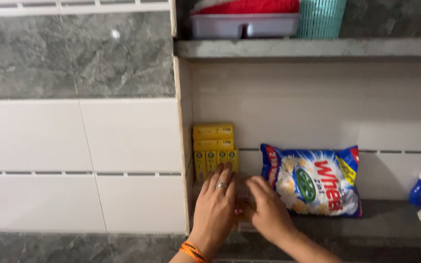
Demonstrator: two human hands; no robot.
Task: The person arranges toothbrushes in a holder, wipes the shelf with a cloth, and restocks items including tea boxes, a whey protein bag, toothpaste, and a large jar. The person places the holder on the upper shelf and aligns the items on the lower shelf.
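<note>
Closest in, the left hand (215, 207), with a ring and an orange wrist thread, lies flat with fingers together on a pale box (242, 191) in the wall niche. The right hand (268, 210) curls over the same box from the right; whether its fingers pinch it I cannot tell. The box sits low on the niche shelf (391, 219), in front of a neat stack of yellow boxes (214, 148), so stacking looks partly done. A blue detergent bag (313, 180) leans beside them. Above, a grey tray (242, 24) holds something red.
</note>
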